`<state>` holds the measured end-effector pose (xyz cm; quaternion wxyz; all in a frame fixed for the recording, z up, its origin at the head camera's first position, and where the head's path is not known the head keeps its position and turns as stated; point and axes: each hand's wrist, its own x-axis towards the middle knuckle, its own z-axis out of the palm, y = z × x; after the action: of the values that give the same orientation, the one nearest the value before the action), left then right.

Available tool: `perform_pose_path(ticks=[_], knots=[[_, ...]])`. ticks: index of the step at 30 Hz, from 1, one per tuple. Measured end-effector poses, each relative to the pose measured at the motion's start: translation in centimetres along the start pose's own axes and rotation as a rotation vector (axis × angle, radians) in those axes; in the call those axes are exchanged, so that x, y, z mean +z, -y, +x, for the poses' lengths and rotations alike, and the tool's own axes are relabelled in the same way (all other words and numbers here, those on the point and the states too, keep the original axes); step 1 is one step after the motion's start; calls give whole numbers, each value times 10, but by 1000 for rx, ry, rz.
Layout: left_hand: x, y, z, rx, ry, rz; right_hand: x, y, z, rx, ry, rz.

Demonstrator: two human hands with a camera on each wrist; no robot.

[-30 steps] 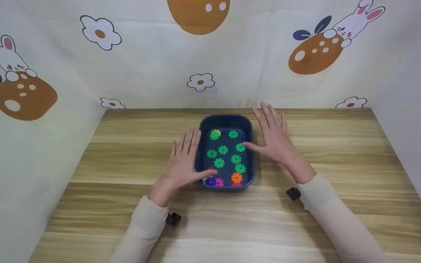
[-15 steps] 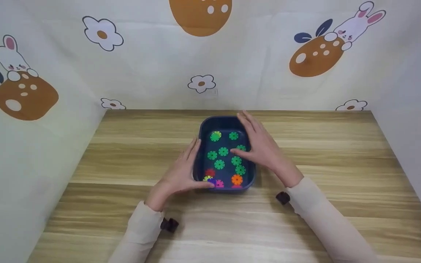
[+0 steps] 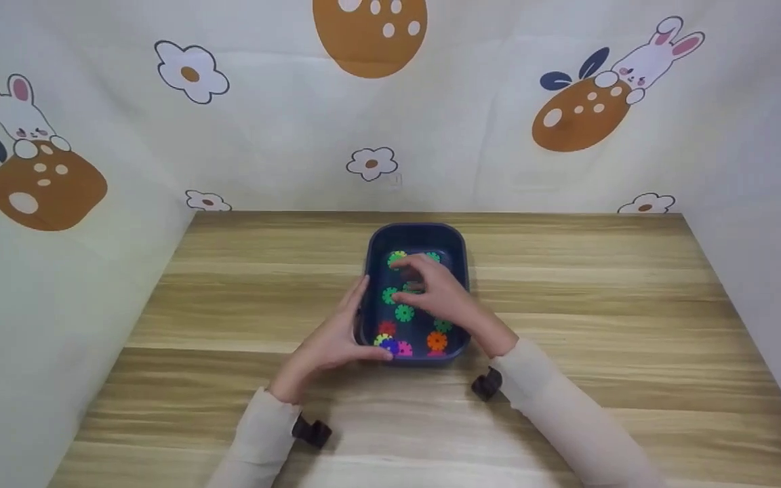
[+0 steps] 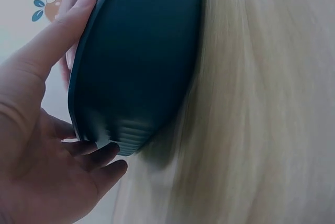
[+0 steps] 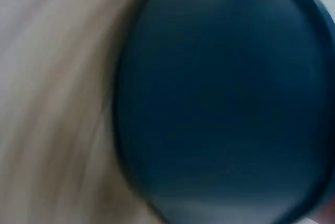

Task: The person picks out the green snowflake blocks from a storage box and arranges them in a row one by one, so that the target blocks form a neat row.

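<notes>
A dark blue plastic tub [image 3: 417, 237] stands on the table with several notched snowflake building discs inside. The green discs [image 3: 404, 312] lie mostly in its middle and far part; an orange disc [image 3: 436, 340], a pink disc [image 3: 404, 348] and a blue disc [image 3: 389, 347] lie at the near end. My left hand [image 3: 329, 339] steadies the tub at its near left corner; in the left wrist view its thumb [image 4: 68, 22] lies along the rim, fingers bent at the outer wall. My right hand [image 3: 434, 288] hovers over the discs, fingers loosely bent, nothing visible between them. The tub's blurred outer wall [image 5: 225, 93] fills the right wrist view.
The wood-grain table [image 3: 567, 285] extends around the tub. A pale cloth backdrop [image 3: 282, 135] with rabbits, flowers and orange shapes rises at the back and sides. Each wrist carries a small black camera [image 3: 487, 384].
My right hand has come left from beyond the tub's right rim to over its middle, its spread fingers bending. My left hand has settled lower against the tub's left side, thumb at the near rim.
</notes>
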<state>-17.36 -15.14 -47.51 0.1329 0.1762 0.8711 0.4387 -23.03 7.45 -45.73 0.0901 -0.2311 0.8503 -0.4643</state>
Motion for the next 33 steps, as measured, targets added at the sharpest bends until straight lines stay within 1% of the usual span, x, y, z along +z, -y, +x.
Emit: perform_pose_path(ticks=[1,3,7,9,11,13,16,19,23,28,33], knots=[[0,0,-1,0,-5,-12,3,0,2,36,18,37],[2,1,-1,2,-15,-36,7,-1,5,113,29,52],[4,0,-3,-21,-1,-62,13,-6,5,265,37,13],[5,-1,-4,-34,15,-63,14,-9,4,322,50,-22],[5,-1,-5,-40,25,-60,15,-10,4,357,66,-52],[5,-2,-4,-39,23,-63,15,-10,5,367,79,-82],[4,-1,-3,-32,9,-69,16,-8,7,358,83,-129],[3,0,-3,-31,-3,-96,18,-8,9,318,77,-203],[4,2,-3,-38,-3,-142,21,-8,9,300,59,-273],[5,3,-2,-47,-9,-174,21,-7,10,318,52,-290],[5,4,-3,-49,-11,-188,20,-7,10,311,98,-277]])
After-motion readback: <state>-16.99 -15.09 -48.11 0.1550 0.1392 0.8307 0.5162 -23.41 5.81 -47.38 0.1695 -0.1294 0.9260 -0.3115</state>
